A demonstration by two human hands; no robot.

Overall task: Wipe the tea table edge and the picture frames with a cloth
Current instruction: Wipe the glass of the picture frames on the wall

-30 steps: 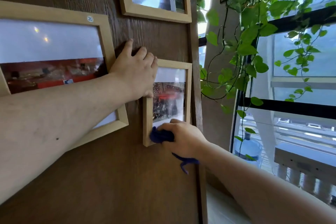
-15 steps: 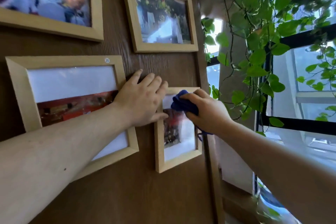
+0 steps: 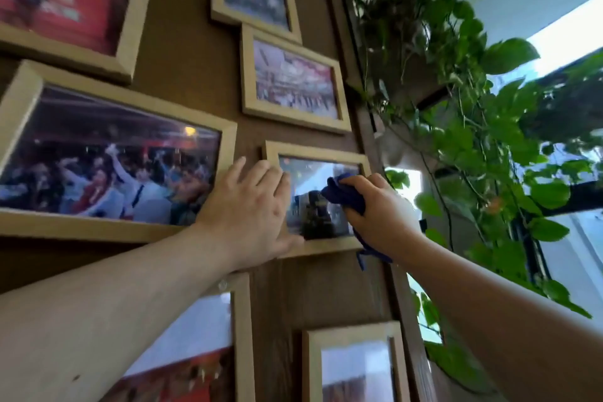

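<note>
- While the right hand is closed in a fist around the soft dark blue cloth, it presses the cloth on the glass of the small light wooden picture frame on the brown wooden wall.
- The left hand lies open and flat, holding nothing, on that frame's left side.
- The cloth looks light and squashy, so a bunched grip fits.
- The glass may break, so I would push gently and steady the frame by its wooden rim.
- Green leafy vines hang near on the right.
</note>
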